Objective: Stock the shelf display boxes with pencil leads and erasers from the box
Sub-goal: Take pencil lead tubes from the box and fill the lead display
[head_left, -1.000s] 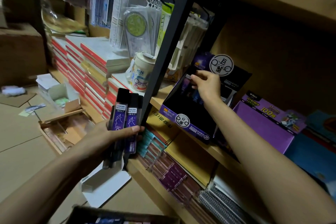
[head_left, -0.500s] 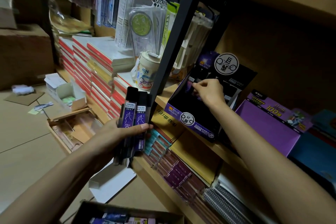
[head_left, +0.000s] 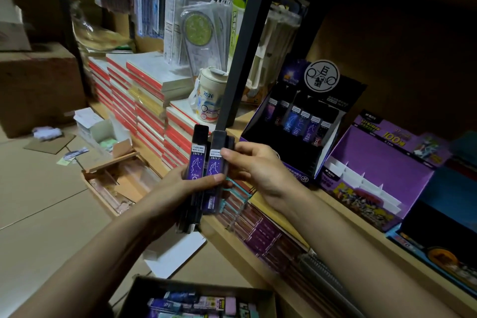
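Observation:
My left hand [head_left: 180, 183] grips a fanned bundle of dark purple pencil lead cases [head_left: 204, 175] in front of the shelf edge. My right hand [head_left: 255, 165] pinches the rightmost case of that bundle near its top. On the shelf to the right stands the black and purple lead display box [head_left: 291, 160], with a row of lead cases [head_left: 299, 121] in its back tier and its front part dark. At the bottom edge, the open cardboard stock box [head_left: 144, 289] holds several small packs.
A purple display box [head_left: 382, 165] with white dividers sits right of the lead display. A black shelf post [head_left: 245, 46] rises just behind my hands. Stacked red-edged notebooks [head_left: 144, 100] and a white cup [head_left: 209, 95] lie left. Open cartons [head_left: 116, 178] rest on the floor.
My right hand has left the lead display box and come back left to the bundle in my left hand, now pinching one case. The view has tilted down, showing more of the stock box.

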Motion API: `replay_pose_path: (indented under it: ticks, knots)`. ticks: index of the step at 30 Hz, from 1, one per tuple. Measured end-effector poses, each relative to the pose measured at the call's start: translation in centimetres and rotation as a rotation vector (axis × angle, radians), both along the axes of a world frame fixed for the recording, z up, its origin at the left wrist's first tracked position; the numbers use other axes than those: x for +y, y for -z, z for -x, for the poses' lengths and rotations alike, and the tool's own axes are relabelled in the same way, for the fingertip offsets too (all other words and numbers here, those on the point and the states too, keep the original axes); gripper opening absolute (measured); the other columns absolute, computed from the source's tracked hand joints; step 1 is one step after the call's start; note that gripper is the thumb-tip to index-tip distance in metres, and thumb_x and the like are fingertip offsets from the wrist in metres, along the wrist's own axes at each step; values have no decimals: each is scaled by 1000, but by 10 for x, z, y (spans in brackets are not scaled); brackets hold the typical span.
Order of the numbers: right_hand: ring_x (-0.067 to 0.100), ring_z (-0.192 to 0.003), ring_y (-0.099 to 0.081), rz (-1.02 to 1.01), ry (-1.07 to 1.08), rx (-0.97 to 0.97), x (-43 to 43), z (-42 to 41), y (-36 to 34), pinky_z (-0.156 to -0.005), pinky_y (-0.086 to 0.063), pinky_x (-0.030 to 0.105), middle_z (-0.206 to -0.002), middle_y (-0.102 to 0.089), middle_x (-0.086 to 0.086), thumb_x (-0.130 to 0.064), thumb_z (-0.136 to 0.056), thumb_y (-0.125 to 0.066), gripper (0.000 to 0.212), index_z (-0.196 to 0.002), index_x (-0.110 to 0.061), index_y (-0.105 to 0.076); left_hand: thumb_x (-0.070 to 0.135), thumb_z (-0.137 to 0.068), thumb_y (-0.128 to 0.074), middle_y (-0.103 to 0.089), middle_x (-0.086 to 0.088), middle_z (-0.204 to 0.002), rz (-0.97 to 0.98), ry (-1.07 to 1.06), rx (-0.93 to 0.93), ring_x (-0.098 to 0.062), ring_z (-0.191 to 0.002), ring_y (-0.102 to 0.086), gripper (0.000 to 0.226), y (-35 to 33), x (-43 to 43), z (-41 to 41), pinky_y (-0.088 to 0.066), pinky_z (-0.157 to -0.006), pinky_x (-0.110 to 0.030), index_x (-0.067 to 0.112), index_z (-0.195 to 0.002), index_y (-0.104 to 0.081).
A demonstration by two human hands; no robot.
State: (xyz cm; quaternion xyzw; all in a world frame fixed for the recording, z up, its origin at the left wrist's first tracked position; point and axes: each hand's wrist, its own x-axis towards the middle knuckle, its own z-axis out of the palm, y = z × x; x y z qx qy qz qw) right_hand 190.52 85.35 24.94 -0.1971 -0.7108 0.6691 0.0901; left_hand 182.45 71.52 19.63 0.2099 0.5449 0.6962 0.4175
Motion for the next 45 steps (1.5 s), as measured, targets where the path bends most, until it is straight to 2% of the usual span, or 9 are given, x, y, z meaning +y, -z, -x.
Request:
replay_pose_path:
  ticks: [6,10,17,20,23,27,30,34,45]
  knots:
    - [11,-70,-70,143,106,131,5,-2,0,-62,-56,22,-73,-71,1,-9,-93,-55,12,-83,-9,-63,23,-77,-72,-74,1,-81,-22,-99,-43,-14,-70,-72,36,-1,2,3,-52,-47,-22,14,-110,-60]
    - [26,-89,-69,172,198,233,7,-2,4,-84,-56,41,-85,-71,11,-13,-95,-51,10,-97,-7,-59,22,-74,-70,-75,3,-82,-37,-144,-40,-11,-71,-72,36,-1,4,5,-52,-49,-19,12,-107,-58]
    - [12,-58,-52,221,234,334,16,2,-3,-59,-47,26,-75,-54,3,-30,-100,-39,22,-107,-29,-60,14,-79,-66,-74,-11,-96,-93,-111,-81,-21,-86,-72,28,2,3,7,-56,-59,-22,5,-105,-59]
    - [9,-64,-45,287,246,330,23,2,-4,-65,-39,24,-81,-55,2,-33,-101,-35,27,-116,-29,-56,13,-81,-65,-75,-11,-94,-90,-119,-82,-19,-83,-73,25,0,4,6,-55,-57,-22,5,-104,-59]
    - [9,-75,-47,301,278,374,34,4,-12,-71,-39,22,-87,-56,0,-13,-100,-38,32,-129,-18,-50,12,-85,-62,-74,-11,-95,-77,-119,-69,-18,-83,-73,26,-1,4,4,-54,-56,-21,2,-109,-58]
    - [14,-94,-61,99,295,406,56,6,-33,-86,-53,27,-105,-62,3,1,-91,-51,27,-112,-15,-58,13,-85,-63,-74,-12,-95,-58,-101,-53,-18,-82,-73,31,-2,4,2,-54,-53,-22,0,-112,-57]
    - [13,-92,-63,-265,451,356,76,11,-48,-83,-54,23,-93,-65,-3,-1,-85,-63,21,-96,-19,-61,14,-85,-63,-74,-12,-96,-57,-99,-55,-18,-81,-72,31,-2,4,3,-54,-54,-22,-1,-112,-57]
    - [16,-91,-65,-528,640,325,108,21,-60,-85,-54,28,-85,-63,-8,-5,-83,-68,19,-91,-21,-60,14,-86,-64,-73,-13,-96,-61,-105,-59,-20,-83,-72,33,0,3,4,-54,-54,-22,-1,-114,-57]
    - [19,-91,-66,-635,667,185,133,44,-38,-87,-55,37,-93,-66,3,-5,-82,-70,31,-112,-8,-66,17,-78,-67,-74,-13,-94,-23,-53,-85,-21,-83,-73,35,5,4,4,-54,-54,-21,4,-109,-58]
